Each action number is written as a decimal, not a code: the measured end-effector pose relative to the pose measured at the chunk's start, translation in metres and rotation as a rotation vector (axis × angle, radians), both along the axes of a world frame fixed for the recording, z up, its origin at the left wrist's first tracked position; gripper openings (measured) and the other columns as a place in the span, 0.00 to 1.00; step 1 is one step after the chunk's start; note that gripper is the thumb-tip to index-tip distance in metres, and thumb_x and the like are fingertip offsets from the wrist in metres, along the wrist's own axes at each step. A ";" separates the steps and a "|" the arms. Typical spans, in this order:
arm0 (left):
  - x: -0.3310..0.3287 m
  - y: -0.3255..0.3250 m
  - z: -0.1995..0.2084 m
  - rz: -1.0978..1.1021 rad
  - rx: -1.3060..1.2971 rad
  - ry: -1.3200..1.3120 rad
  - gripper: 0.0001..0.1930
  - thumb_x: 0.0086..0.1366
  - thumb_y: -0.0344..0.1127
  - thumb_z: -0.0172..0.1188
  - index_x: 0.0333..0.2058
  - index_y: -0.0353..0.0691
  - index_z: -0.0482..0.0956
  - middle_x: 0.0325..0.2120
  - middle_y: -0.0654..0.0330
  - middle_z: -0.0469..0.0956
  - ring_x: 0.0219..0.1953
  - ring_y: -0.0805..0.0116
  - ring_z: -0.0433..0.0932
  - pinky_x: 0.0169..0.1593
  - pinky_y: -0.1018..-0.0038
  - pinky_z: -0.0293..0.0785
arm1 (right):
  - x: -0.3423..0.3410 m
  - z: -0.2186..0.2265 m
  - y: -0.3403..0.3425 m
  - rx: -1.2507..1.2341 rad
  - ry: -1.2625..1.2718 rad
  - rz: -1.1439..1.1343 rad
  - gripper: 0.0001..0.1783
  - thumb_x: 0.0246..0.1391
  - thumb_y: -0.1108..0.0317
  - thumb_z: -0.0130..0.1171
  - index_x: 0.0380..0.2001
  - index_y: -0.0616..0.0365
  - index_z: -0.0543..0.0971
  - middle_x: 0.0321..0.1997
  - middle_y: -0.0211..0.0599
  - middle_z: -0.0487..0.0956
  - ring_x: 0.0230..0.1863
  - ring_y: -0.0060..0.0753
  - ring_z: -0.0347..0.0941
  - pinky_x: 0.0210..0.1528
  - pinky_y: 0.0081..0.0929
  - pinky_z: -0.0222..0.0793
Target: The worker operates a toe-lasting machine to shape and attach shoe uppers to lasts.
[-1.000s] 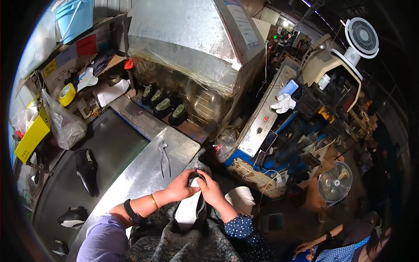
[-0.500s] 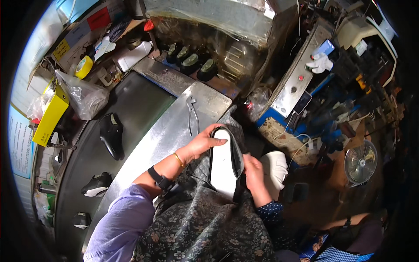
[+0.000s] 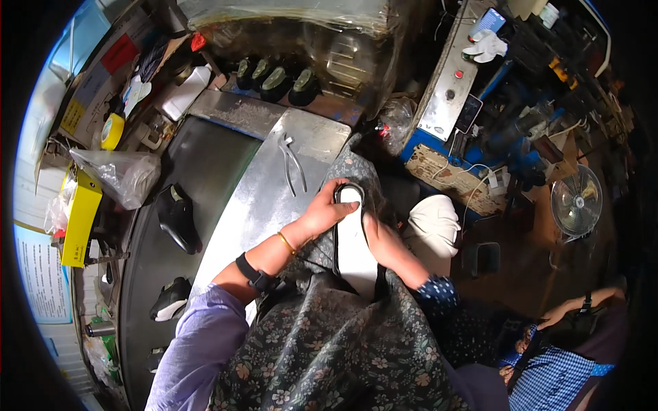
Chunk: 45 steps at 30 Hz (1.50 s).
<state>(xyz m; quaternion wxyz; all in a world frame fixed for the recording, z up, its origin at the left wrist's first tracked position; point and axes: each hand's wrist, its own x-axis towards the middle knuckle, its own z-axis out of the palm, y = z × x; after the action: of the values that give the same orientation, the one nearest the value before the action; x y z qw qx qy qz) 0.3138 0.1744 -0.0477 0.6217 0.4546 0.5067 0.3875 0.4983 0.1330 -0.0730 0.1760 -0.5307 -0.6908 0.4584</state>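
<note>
A dark shoe with a white insole rests over the floral apron on my lap. My left hand grips its far end, thumb pressed on the insole and fingers around the outer edge. Along the shoe's right side lies my right hand, its fingertips hidden at the opening. Metal pincers lie on the bright metal tabletop, left of and beyond the shoe. To the right of my right hand is a pile of white pieces, possibly insoles.
A dark conveyor belt at left carries black shoes. Several dark shoes stand in a row at the back. Right of me are a control panel, a fan, a bin and another person's arm.
My right hand has moved from the shoe's right edge farther forward, toward its far end by my left thumb. The view has shifted. My left hand keeps its hold.
</note>
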 end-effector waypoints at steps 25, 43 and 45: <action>-0.010 -0.067 0.056 -0.225 0.049 1.371 0.26 0.73 0.48 0.37 0.35 0.32 0.77 0.25 0.42 0.81 0.31 0.41 0.80 0.39 0.53 0.76 | -0.058 0.001 -0.021 -0.134 0.503 -0.349 0.40 0.69 0.49 0.39 0.69 0.70 0.43 0.68 0.65 0.58 0.68 0.50 0.59 0.65 0.37 0.58; 0.062 -0.037 0.069 0.051 -0.203 -0.506 0.28 0.68 0.50 0.55 0.60 0.39 0.65 0.55 0.57 0.71 0.56 0.62 0.71 0.65 0.64 0.61 | 0.087 0.099 0.002 -0.163 0.884 -0.211 0.47 0.46 0.81 0.68 0.68 0.64 0.57 0.66 0.37 0.63 0.63 0.25 0.63 0.60 0.23 0.63; 0.045 -0.043 0.042 -0.245 0.098 -0.204 0.27 0.67 0.43 0.60 0.61 0.40 0.67 0.56 0.61 0.71 0.54 0.69 0.72 0.57 0.67 0.68 | 0.132 0.110 0.009 0.067 0.792 -0.222 0.48 0.42 0.83 0.69 0.67 0.63 0.60 0.64 0.38 0.68 0.59 0.26 0.68 0.57 0.24 0.66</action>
<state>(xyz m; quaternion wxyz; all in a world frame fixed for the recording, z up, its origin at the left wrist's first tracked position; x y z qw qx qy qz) 0.3586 0.1315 -0.0058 0.6894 0.5013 0.3622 0.3770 0.6304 0.1415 0.0369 0.4940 -0.3785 -0.5226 0.5828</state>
